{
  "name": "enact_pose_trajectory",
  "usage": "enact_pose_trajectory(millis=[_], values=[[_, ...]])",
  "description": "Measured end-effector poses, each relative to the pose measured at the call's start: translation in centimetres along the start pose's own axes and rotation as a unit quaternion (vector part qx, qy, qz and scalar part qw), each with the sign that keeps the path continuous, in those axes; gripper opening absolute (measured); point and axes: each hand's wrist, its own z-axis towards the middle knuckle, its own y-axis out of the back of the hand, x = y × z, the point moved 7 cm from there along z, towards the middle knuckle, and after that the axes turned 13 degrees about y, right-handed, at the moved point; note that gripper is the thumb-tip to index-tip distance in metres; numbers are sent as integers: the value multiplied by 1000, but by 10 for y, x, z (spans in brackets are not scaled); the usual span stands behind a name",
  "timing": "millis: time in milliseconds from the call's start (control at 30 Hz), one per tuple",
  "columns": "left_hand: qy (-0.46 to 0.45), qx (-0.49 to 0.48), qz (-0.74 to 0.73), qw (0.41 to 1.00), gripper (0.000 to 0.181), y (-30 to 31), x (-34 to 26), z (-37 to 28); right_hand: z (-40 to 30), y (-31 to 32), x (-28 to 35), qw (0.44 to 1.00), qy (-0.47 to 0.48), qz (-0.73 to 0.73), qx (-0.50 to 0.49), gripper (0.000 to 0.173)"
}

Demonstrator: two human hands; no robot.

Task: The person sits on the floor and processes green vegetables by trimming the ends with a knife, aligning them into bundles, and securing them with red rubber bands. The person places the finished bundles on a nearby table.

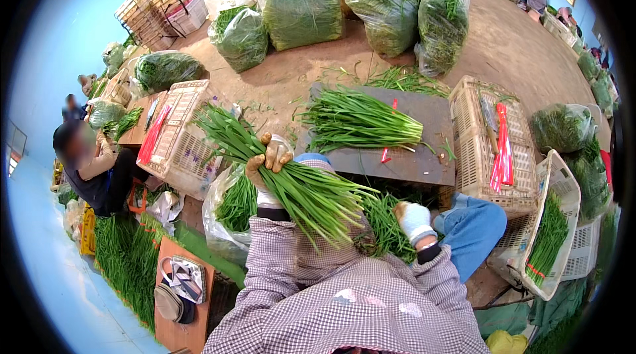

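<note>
A bunch of green garlic chives (308,180) hangs slantwise over my lap, gripped around its middle by my left hand (271,157) in a soiled work glove. Low by my right knee is my right hand (413,222), in a white glove with stained fingertips. It is beside a heap of loose chives (385,227); its fingers are partly hidden, so whether it holds any cannot be told. In front of me, a larger pile of chives (362,120) lies on a dark board (422,167), with bits of red tape around it.
An upturned crate (479,155) to the right bears red ties (502,147) and a knife. Another crate (181,140) stands left, near a seated person (94,165). A bag of chives (233,205) is by my left arm. Stuffed bags (303,13) line the floor ahead.
</note>
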Motion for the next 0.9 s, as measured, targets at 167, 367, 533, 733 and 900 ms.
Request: enact_pose_trajectory(millis=[167, 367, 533, 733, 900], values=[[63, 48, -23, 997, 58, -28, 47, 44, 65, 157, 81, 911, 198, 291, -217, 62], [101, 120, -99, 983, 68, -2, 80, 110, 65, 64, 117, 748, 140, 647, 57, 123], [52, 104, -153, 981, 65, 31, 92, 121, 35, 45, 141, 769, 87, 633, -37, 129], [74, -56, -44, 995, 68, 28, 80, 123, 52, 31, 102, 689, -65, 718, 72, 49], [52, -496, 154, 853, 98, 177, 45, 42, 116, 34, 33, 716, -45, 682, 141, 29]])
